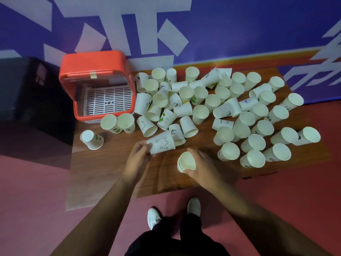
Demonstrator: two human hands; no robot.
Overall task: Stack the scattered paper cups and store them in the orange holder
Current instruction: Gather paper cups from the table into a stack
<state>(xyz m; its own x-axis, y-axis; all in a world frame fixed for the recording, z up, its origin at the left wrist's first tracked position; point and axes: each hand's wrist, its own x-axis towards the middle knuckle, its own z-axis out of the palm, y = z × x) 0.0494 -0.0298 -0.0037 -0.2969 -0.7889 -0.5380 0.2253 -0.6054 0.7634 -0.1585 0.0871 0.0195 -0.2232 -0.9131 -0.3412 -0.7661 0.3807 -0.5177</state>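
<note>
Several white paper cups (227,100) with small drawings lie and stand scattered over the wooden table (114,174). My left hand (139,156) grips the base of a cup with a bear drawing (162,143), held on its side. My right hand (200,165) holds a short stack of nested cups (186,161), mouth facing up, near the table's front. The orange holder (96,71) stands at the table's back left, its lid raised and a white grid tray (108,100) visible inside.
One cup (92,139) lies alone at the table's left edge. A dark box (27,89) sits left of the holder. A purple wall with white shapes rises behind. My white shoes (193,206) stand on the red floor below the table's front edge.
</note>
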